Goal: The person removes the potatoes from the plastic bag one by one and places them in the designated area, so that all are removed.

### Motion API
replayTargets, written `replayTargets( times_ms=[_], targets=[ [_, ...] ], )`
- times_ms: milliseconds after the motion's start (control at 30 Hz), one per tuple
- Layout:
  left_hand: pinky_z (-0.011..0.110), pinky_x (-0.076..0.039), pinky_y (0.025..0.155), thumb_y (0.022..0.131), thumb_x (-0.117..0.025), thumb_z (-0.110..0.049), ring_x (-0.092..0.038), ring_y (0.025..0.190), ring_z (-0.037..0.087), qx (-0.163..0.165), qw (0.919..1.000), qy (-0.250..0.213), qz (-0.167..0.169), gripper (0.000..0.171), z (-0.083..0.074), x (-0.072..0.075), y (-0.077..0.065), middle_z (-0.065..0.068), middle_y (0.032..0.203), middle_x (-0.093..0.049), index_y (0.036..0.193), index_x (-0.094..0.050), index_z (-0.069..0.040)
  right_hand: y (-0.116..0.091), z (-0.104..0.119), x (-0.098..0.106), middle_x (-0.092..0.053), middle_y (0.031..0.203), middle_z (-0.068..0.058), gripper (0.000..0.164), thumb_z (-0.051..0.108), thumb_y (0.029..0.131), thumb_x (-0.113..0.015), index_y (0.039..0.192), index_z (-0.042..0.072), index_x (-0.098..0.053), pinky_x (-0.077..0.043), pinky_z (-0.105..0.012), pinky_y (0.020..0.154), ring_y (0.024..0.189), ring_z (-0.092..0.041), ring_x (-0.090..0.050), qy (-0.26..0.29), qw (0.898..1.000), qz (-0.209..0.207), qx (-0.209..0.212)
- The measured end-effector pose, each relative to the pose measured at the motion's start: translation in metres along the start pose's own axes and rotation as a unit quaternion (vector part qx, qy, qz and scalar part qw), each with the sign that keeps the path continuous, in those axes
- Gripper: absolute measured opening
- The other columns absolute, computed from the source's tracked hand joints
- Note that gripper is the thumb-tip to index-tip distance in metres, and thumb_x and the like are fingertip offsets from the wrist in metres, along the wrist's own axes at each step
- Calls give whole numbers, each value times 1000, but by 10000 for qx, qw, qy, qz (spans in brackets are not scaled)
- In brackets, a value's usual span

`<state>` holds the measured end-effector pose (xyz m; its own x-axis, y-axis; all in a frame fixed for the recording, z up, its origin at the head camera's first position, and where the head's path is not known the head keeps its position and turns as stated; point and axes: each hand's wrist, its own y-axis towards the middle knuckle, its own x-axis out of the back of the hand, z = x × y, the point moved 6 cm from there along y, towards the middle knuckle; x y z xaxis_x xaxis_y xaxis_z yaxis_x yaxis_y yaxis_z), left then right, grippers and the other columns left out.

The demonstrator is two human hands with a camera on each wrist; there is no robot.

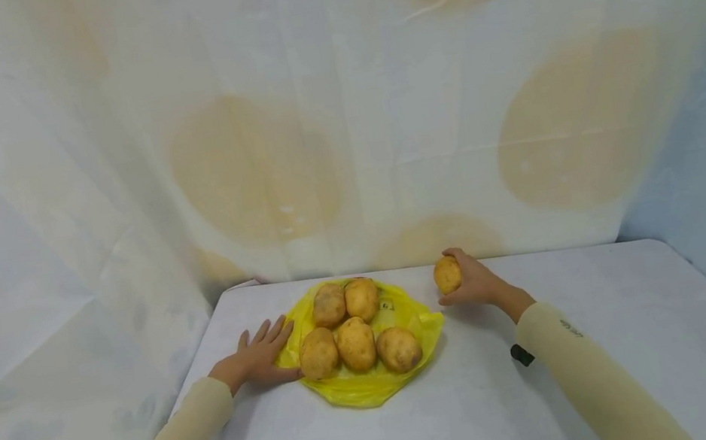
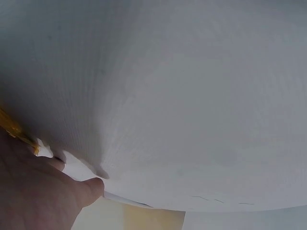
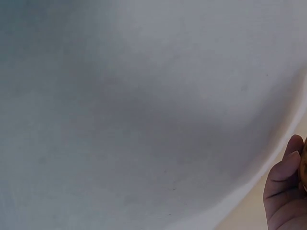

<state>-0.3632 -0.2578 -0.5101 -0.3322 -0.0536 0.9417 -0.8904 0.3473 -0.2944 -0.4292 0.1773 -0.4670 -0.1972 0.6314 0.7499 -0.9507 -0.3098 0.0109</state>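
Note:
My right hand [image 1: 474, 282] grips a potato [image 1: 447, 275] near the table's back edge, to the right of a yellow plastic bag [image 1: 344, 390]. In the right wrist view, curled fingers [image 3: 283, 184] show at the lower right with a sliver of the potato [image 3: 304, 167]. Several potatoes [image 1: 356, 344] lie on the flattened bag, two behind and the others in front. Fingers spread, my left hand [image 1: 262, 357] rests at the bag's left edge, its thumb close to the front-left potato [image 1: 319, 353]. The left wrist view catches part of that hand [image 2: 45, 191] and a bit of yellow bag [image 2: 14, 127].
A white table [image 1: 478, 414] spreads under everything. Pale curtain-like sheeting with tan circles [image 1: 256, 166] hangs right behind the table, and more sheeting [image 1: 1, 250] closes off the left. A small black item [image 1: 522, 355] sits at the right sleeve's cuff.

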Motion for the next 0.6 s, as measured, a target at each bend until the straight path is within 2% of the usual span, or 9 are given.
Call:
replayTargets(
  times_ms=[167,333,600],
  targets=[
    [71,6,114,77,-50,-85,-1,153,40,101,9999,91,68,116,1,-2,2,9,168,-2,160,-9,-17,1,-7,-5,-46,140,-21,103,32,73,-87,150,7,-23,-43,-54,102,119,-36,-52,-4,9998,155,-129],
    [72,4,114,78,-52,-84,-2,153,41,73,9999,73,50,115,1,-5,2,10,168,-2,160,-9,-15,-1,-11,-8,-49,136,-20,101,36,74,-85,149,8,-24,-44,-53,98,116,-34,-53,-125,9990,309,-288],
    [71,4,114,77,-51,-84,-1,154,39,128,9998,137,-19,115,8,-8,6,7,168,-1,160,-8,-19,2,-11,-8,-47,132,-23,98,39,75,-84,147,5,-27,-45,-53,96,113,-35,-52,-294,9988,297,-246]
  ],
)
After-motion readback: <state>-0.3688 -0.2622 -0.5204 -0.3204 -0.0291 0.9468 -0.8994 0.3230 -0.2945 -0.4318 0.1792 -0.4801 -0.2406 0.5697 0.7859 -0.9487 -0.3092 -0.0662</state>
